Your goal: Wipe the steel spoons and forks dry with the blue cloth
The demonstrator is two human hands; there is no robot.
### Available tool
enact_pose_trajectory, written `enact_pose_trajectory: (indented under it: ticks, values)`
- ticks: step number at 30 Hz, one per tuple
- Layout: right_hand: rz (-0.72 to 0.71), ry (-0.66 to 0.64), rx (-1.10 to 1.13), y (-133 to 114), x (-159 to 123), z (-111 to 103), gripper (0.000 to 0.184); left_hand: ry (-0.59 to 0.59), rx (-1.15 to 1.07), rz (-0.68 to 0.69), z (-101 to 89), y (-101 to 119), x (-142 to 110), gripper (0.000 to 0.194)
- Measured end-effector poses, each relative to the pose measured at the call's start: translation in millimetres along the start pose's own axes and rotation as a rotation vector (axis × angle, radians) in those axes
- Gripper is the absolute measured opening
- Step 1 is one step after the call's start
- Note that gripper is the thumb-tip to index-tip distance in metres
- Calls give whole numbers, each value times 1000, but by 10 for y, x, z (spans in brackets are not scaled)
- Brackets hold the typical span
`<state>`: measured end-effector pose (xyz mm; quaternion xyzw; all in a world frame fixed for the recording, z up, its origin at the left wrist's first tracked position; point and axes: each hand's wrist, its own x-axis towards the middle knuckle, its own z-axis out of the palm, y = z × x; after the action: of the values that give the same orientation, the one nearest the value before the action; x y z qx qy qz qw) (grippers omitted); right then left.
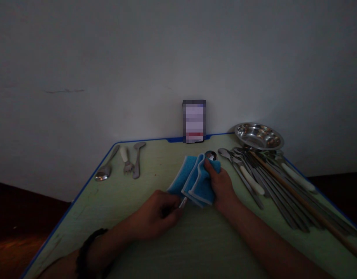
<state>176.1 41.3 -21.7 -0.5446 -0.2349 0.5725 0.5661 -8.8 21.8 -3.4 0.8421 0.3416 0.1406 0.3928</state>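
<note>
My left hand [156, 215] is closed around the handle of a metal spoon [211, 155], whose shiny bowl shows at the far end. In my right hand [223, 188] a folded blue cloth [200, 182] with pale edges is gripped, wrapped over the spoon's middle. The cloth hides most of the spoon. Both hands are held over the green table [155, 252]. Nearest to my right hand on the table lies another spoon [225, 153], at the edge of a spread of cutlery.
At the left lie a spoon [104, 174], a white-handled fork [125, 157] and another metal utensil [137, 161]. Several utensils and long wooden chopsticks [297, 197] cover the right side. Behind them stands a metal bowl [258, 135]. A phone [194, 122] leans against the wall.
</note>
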Motion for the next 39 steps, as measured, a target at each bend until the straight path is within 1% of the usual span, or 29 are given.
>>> enact_pose_trajectory:
  ticks: [3,6,10,13,16,19,22,24,26,30,33,36,39]
  values:
    - [-52,4,-65,8,-9,4,41,1,87,-50,35,38,24,23]
    - [-81,13,-105,3,-31,18,41,4,116,-102,52,54,41,26]
    - [-80,63,-116,-1,-24,20,42,13,79,-88,28,34,43,27]
    - [-89,54,-65,-6,10,-3,42,1,59,-44,8,0,32,28]
    - [-143,40,-26,-18,42,-33,42,-13,67,-17,-1,-25,16,30]
    - [-185,46,-40,-23,62,-57,42,-49,16,-48,-10,-20,1,31]
    - [-207,39,-70,-17,71,-73,43,-62,-67,-117,-16,9,-1,32]
    - [-199,24,-78,-15,71,-80,43,-29,-113,-157,-17,28,11,33]
    - [-173,-1,-69,-18,68,-85,43,30,-140,-172,-18,38,32,33]
    - [-128,-45,-52,-25,66,-91,41,154,-104,-212,-23,35,73,34]
    - [-133,-46,-55,-16,72,-83,39,160,-38,-246,-23,33,76,35]
    - [-150,-6,-41,6,74,-64,38,151,0,-201,-20,29,57,37]
    - [-144,46,-31,34,71,-52,39,182,5,-142,-17,16,34,37]
